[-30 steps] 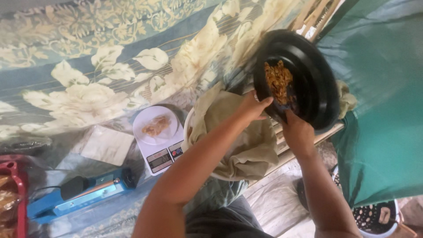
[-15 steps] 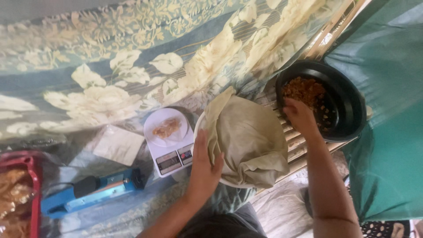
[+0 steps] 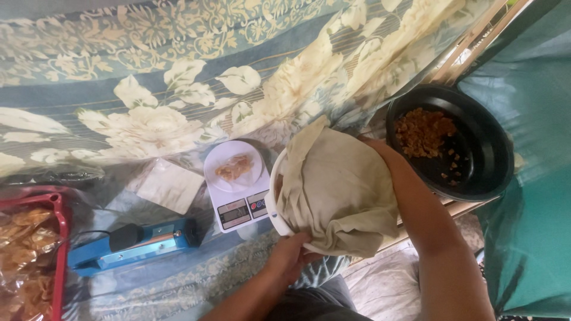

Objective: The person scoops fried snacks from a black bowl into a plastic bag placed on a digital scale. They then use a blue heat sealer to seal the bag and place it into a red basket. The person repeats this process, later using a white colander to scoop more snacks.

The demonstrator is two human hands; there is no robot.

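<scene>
Since the earlier frame my left hand [image 3: 291, 255] has dropped from the cloth's side to the near rim of the white bowl [image 3: 275, 202], fingers curled under it to steady it. Further left lie the blue sealer [image 3: 134, 244] and the scale [image 3: 235, 184] holding a portion. The beige cloth [image 3: 339, 190] drapes the bowl; my right hand [image 3: 377, 148] is tucked behind it, grip unclear. The black pan [image 3: 476, 148] sits farthest right.

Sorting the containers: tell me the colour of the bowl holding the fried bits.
Black bowl, seen in the head view.
</scene>
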